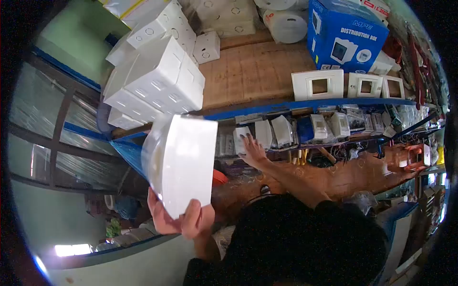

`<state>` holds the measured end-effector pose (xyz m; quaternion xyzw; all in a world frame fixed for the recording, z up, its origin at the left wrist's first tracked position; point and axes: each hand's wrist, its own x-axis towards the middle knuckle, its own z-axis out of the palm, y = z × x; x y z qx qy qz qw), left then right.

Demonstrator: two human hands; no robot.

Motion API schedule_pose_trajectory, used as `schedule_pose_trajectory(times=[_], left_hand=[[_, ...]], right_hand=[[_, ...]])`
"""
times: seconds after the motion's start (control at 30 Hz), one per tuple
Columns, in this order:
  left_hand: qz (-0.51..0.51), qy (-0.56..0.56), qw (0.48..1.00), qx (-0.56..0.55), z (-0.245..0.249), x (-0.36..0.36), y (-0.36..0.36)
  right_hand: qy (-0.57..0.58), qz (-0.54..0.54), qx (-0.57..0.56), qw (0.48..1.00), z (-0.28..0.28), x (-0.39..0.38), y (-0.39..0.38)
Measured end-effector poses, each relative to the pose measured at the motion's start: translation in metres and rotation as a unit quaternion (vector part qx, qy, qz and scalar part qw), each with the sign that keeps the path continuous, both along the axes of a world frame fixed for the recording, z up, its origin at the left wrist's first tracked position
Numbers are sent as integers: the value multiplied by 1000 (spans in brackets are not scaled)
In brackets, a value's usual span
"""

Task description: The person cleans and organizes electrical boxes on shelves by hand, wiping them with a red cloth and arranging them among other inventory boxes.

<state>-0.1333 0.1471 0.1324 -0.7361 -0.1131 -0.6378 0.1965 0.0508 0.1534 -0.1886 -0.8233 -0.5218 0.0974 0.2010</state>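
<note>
My left hand (pixel 183 220) grips the lower end of a white plastic electrical box (pixel 188 162) with a clear curved cover on its left side. The box is held up in front of the shelf, and its surface is slightly blurred. My right hand (pixel 253 151) reaches to the lower shelf, fingers spread, with the fingertips resting on a small white box (pixel 242 139). That box stands in a row, beside another white box (pixel 263 133) and a white curved-front piece (pixel 282 129).
On the upper wooden shelf (pixel 243 71) are stacked white boxes (pixel 160 78), a blue distribution box carton (pixel 346 40) and white frames (pixel 317 86). A blue shelf edge (pixel 276 107) runs below them. A glass-panelled frame (pixel 57 119) is at left. A red chair (pixel 417 157) stands at right.
</note>
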Motion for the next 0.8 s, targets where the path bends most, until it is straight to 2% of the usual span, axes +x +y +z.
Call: schedule_pose_trajectory(times=[0.03,0.1,0.13,0.27,0.4,0.5,0.57,0.6,0.63,0.7,0.73,0.8], left_hand=[[29,-24,999,-3,6,2,-6],[78,8,997,-3,6,-17,-15],[102,23,995,-3,6,-27,-20],[96,36,990,-94,-3,-43,-44],[89,13,995,-35,-4,-40,-37],[29,10,999,28,21,-8,-23],[-24,38,999,-17,42,28,-26],[-28,85,994,-65,54,42,-29],[-37,99,986,-125,62,61,-26],[-47,152,983,-95,80,104,-1],[-67,151,983,-85,83,126,11],[-84,182,978,-57,81,165,39]], right_hand=[[-21,8,-43,999,1,0,14],[-62,27,-132,989,8,-3,34],[-127,29,-164,978,2,-3,43],[23,-55,-231,971,-13,-3,72],[102,-101,-244,959,-14,4,81],[145,-83,-217,962,-13,-1,72],[205,-69,-198,956,15,-7,64],[224,-49,-110,967,-40,-3,82],[170,-14,-85,982,-46,-4,84],[33,53,-26,998,-50,-5,78],[150,64,6,987,-30,-4,56],[364,81,75,925,77,11,-13]])
